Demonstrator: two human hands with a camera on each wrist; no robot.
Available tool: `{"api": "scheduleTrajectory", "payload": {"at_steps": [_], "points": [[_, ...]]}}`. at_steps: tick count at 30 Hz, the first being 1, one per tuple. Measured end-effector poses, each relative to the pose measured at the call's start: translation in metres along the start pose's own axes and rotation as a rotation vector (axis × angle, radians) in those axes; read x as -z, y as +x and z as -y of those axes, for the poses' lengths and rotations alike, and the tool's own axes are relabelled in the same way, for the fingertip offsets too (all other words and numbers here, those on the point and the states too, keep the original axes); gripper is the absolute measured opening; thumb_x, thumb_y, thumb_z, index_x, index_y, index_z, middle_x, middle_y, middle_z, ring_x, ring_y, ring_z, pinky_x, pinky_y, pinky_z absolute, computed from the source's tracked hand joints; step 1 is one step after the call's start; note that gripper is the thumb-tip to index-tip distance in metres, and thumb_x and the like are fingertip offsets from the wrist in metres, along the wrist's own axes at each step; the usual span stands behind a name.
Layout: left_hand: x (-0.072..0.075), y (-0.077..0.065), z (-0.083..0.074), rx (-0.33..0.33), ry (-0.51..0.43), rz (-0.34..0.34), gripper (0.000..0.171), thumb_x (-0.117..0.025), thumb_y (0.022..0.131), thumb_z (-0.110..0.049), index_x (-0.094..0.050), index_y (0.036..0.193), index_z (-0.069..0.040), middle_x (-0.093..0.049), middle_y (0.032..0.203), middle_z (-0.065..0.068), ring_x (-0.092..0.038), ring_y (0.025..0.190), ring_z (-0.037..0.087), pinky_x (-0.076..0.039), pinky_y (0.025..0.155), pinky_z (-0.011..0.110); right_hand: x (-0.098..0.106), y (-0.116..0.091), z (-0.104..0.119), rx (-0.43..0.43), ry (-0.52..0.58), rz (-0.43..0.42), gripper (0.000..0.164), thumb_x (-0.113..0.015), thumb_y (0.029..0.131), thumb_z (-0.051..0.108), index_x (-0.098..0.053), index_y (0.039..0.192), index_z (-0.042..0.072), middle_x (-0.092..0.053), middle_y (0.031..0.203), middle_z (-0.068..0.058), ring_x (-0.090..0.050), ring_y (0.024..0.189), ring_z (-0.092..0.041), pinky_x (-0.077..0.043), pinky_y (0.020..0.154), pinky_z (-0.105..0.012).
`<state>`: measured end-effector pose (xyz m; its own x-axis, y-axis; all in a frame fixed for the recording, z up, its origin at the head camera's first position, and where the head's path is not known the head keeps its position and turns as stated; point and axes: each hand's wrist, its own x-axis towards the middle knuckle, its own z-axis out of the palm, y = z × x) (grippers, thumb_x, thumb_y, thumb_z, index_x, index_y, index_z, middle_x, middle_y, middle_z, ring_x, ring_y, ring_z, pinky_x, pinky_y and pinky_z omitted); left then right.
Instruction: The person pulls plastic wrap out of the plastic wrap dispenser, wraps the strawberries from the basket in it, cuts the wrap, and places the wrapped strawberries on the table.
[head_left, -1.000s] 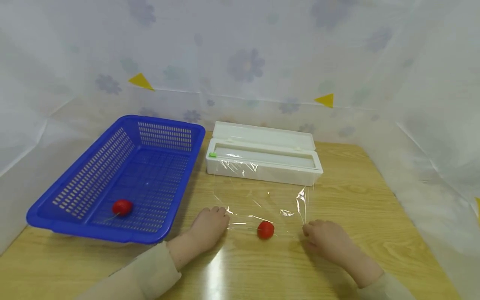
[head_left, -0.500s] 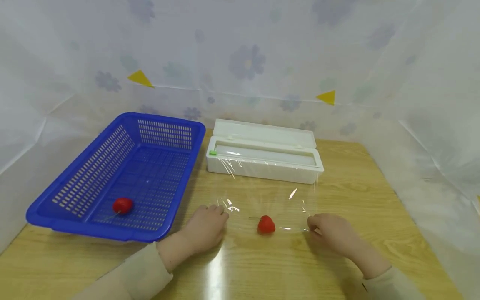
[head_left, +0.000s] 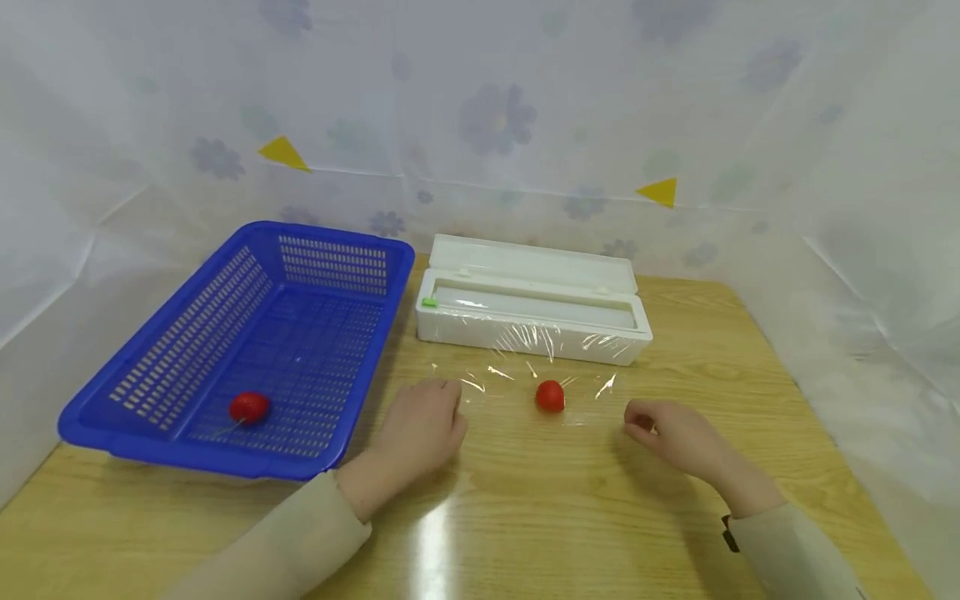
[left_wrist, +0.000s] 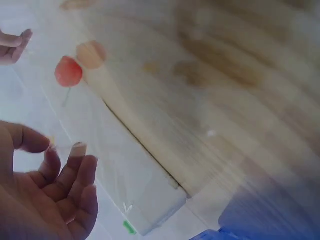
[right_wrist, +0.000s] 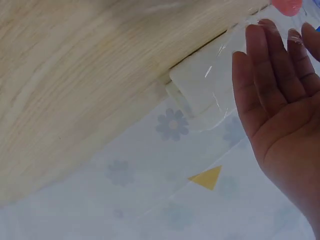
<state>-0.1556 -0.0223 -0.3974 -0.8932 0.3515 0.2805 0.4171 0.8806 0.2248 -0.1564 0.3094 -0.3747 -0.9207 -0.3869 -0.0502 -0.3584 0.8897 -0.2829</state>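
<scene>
A sheet of clear plastic wrap point(head_left: 480, 385) stretches forward from a long white dispenser box point(head_left: 525, 340). My left hand point(head_left: 422, 425) pinches its near left corner between thumb and fingertips; the left wrist view shows this left hand point(left_wrist: 55, 190) with the fingers curled. At the right corner my right hand point(head_left: 671, 433) pinches the film; the right wrist view has this right hand point(right_wrist: 285, 90) palm-on, film at the fingertips. Between the hands is a red, cherry-like fruit point(head_left: 550, 397), overlapped by the film. In the left wrist view the fruit point(left_wrist: 68, 72) shows a thin green stem.
A blue slotted basket point(head_left: 375, 367) stands at the left, with another red fruit point(head_left: 249, 407) inside. The box's lid point(head_left: 532, 262) is raised, and a green slider point(head_left: 429, 302) sits at its left end. White patterned sheeting point(head_left: 480, 200) surrounds the wooden table point(head_left: 570, 533).
Both hands have moved away from me toward the box, the left one turning over more. The red fruit between them has shifted the same way, and the film has slackened into creases.
</scene>
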Motion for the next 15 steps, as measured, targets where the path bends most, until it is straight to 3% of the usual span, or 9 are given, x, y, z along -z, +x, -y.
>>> {"api": "scheduleTrajectory", "payload": {"at_steps": [4, 8, 15], "points": [[-0.002, 0.014, -0.004, 0.085, -0.029, -0.074, 0.013, -0.056, 0.079, -0.017, -0.049, 0.071, -0.011, -0.052, 0.058, 0.002, -0.052, 0.054, 0.021, -0.043, 0.052, 0.034, -0.002, 0.008, -0.005, -0.04, 0.048, -0.034, 0.009, -0.059, 0.091, 0.018, -0.062, 0.084, 0.013, -0.064, 0.075, 0.004, -0.05, 0.065, -0.005, -0.042, 0.06, -0.026], [-0.004, 0.022, -0.005, 0.14, -0.025, -0.121, 0.016, -0.054, 0.083, -0.018, -0.047, 0.073, -0.009, -0.046, 0.052, 0.002, -0.045, 0.046, 0.019, -0.035, 0.042, 0.03, -0.002, 0.016, -0.007, -0.081, 0.074, -0.066, 0.011, -0.058, 0.091, 0.017, -0.062, 0.085, 0.009, -0.06, 0.07, 0.001, -0.043, 0.06, -0.008, -0.036, 0.056, -0.025], [-0.011, 0.036, -0.004, 0.162, -0.014, -0.121, 0.009, -0.053, 0.088, -0.016, -0.052, 0.083, -0.008, -0.053, 0.053, 0.003, -0.051, 0.047, 0.019, -0.038, 0.045, 0.03, -0.003, 0.03, -0.01, -0.147, 0.084, -0.087, 0.014, -0.055, 0.092, 0.017, -0.06, 0.084, 0.007, -0.053, 0.065, 0.002, -0.041, 0.057, -0.012, -0.034, 0.051, -0.027]]}}
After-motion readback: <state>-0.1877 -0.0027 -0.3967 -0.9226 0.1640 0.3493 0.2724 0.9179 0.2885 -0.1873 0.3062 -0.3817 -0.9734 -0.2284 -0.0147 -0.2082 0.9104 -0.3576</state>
